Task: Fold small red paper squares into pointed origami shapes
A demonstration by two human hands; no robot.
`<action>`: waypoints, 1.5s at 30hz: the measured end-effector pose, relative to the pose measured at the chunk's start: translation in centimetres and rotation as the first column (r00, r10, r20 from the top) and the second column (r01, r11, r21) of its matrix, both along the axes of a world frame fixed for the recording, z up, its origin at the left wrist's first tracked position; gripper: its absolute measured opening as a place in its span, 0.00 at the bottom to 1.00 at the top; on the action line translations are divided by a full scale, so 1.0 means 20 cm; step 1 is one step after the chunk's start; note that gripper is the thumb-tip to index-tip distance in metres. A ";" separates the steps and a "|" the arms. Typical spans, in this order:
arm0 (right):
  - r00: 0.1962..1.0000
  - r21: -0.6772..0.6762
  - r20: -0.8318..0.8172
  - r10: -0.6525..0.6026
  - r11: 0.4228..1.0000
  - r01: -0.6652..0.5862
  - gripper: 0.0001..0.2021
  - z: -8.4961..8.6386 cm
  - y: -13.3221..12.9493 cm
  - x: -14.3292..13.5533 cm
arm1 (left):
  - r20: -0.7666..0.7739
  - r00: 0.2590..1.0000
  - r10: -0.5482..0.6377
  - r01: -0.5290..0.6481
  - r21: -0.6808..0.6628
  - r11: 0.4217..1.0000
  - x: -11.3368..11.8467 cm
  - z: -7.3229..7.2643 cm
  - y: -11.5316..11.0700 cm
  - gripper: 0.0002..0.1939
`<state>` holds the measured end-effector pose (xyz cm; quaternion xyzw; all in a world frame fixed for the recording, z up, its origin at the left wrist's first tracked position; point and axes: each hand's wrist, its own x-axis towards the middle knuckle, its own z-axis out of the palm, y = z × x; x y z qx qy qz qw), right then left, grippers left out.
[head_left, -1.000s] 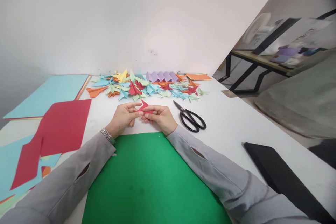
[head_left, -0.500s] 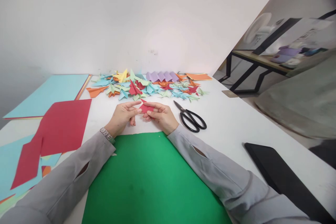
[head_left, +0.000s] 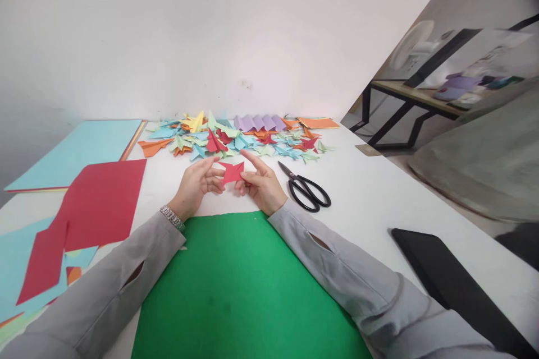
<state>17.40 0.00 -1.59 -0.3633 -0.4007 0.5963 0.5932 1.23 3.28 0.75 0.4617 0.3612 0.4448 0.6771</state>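
Note:
A small folded red paper (head_left: 232, 173) with pointed corners is held up between my hands, just beyond the green sheet (head_left: 248, 286). My right hand (head_left: 263, 184) pinches its right side between thumb and fingers, the index finger stretched up and away. At the paper's left edge is my left hand (head_left: 197, 184), its curled fingers closed on that side. Behind them lies a pile of folded paper pieces (head_left: 217, 143) in many colours. Black scissors (head_left: 304, 188) rest to the right of my right hand.
Red sheets (head_left: 105, 202) and coloured scraps lie at the left, with a stack of light blue sheets (head_left: 80, 148) behind. A black flat object (head_left: 450, 280) is at the right. Orange paper (head_left: 319, 123) lies by the wall.
The red paper shows more of its face now. My right index finger has lifted off it, and my left fingers have curled in at its left edge.

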 end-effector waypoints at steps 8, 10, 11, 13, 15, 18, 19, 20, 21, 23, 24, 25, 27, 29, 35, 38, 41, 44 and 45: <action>0.992 0.013 0.111 0.062 0.998 -0.064 0.37 0.00 -0.02 -0.01 | -0.126 0.991 -0.051 0.059 0.064 0.996 0.01 -0.02 -0.01 0.31; 0.995 0.010 0.101 0.021 1.000 -0.022 0.36 0.00 -0.02 -0.01 | -0.135 0.989 -0.061 0.072 0.081 0.994 0.01 -0.02 -0.01 0.33; 0.996 0.011 0.092 -0.002 1.000 0.001 0.35 0.00 -0.01 -0.01 | -0.130 0.989 -0.064 0.076 0.088 0.993 0.00 -0.02 -0.01 0.33; 0.997 0.013 0.060 -0.046 0.999 0.046 0.32 -0.01 -0.01 -0.01 | -0.130 0.989 -0.075 0.088 0.103 0.991 0.00 -0.01 -0.02 0.33; 0.996 0.008 0.014 -0.084 0.996 0.084 0.30 -0.01 0.00 -0.01 | -0.149 0.985 -0.090 0.108 0.118 0.987 0.00 -0.01 -0.02 0.34; 0.992 -0.014 -0.054 -0.112 0.994 0.112 0.27 0.00 0.00 -0.01 | -0.172 0.981 -0.090 0.113 0.130 0.985 0.00 -0.01 -0.02 0.35; 0.992 -0.022 -0.067 -0.109 0.994 0.108 0.26 0.00 0.00 -0.01 | -0.167 0.983 -0.082 0.104 0.130 0.986 0.00 -0.01 -0.02 0.36; 0.992 -0.028 -0.073 -0.099 0.995 0.097 0.26 0.01 0.00 -0.01 | -0.158 0.985 -0.070 0.092 0.131 0.987 0.00 -0.01 -0.02 0.36; 0.994 -0.029 -0.070 -0.082 0.996 0.080 0.25 0.01 0.00 -0.01 | -0.148 0.987 -0.059 0.079 0.133 0.988 0.00 -0.01 -0.02 0.36; 0.999 -0.016 -0.037 -0.036 0.999 0.036 0.26 0.01 0.00 -0.01 | -0.136 0.990 -0.041 0.059 0.137 0.989 0.00 -0.02 -0.01 0.34; 1.000 -0.005 -0.011 -0.016 1.000 0.016 0.26 0.00 0.00 -0.01 | -0.134 0.990 -0.035 0.054 0.137 0.989 0.00 -0.02 -0.01 0.34; 1.000 0.008 0.016 -0.004 1.000 0.003 0.25 0.00 0.00 -0.01 | -0.133 0.991 -0.031 0.050 0.136 0.989 0.01 -0.02 -0.01 0.33; 0.998 0.029 0.058 -0.012 1.000 0.010 0.24 -0.02 0.00 -0.01 | -0.132 0.991 -0.028 0.046 0.132 0.990 0.01 -0.02 -0.02 0.34; 0.997 0.039 0.067 -0.050 0.998 0.047 0.23 -0.02 0.01 -0.01 | -0.134 0.990 -0.034 0.052 0.133 0.990 0.01 -0.01 -0.02 0.37; 0.992 0.044 0.068 -0.106 0.994 0.104 0.28 -0.02 0.00 -0.02 | -0.194 0.976 -0.101 0.135 0.171 0.976 0.01 -0.01 -0.02 0.42; 0.994 0.055 0.077 -0.078 0.996 0.074 0.29 -0.01 0.00 -0.02 | -0.191 0.977 -0.094 0.129 0.182 0.975 0.01 -0.01 -0.03 0.42; 0.994 0.069 0.086 -0.064 0.996 0.058 0.29 -0.02 0.00 -0.02 | -0.191 0.979 -0.072 0.109 0.191 0.976 0.01 -0.02 -0.03 0.42; 0.993 0.070 0.083 -0.083 0.995 0.077 0.28 -0.02 0.01 -0.02 | -0.213 0.974 -0.078 0.119 0.189 0.975 0.01 -0.01 -0.03 0.42; 0.993 0.065 0.080 -0.088 0.994 0.082 0.28 -0.02 0.01 -0.02 | -0.221 0.972 -0.084 0.127 0.188 0.974 0.01 -0.01 -0.03 0.42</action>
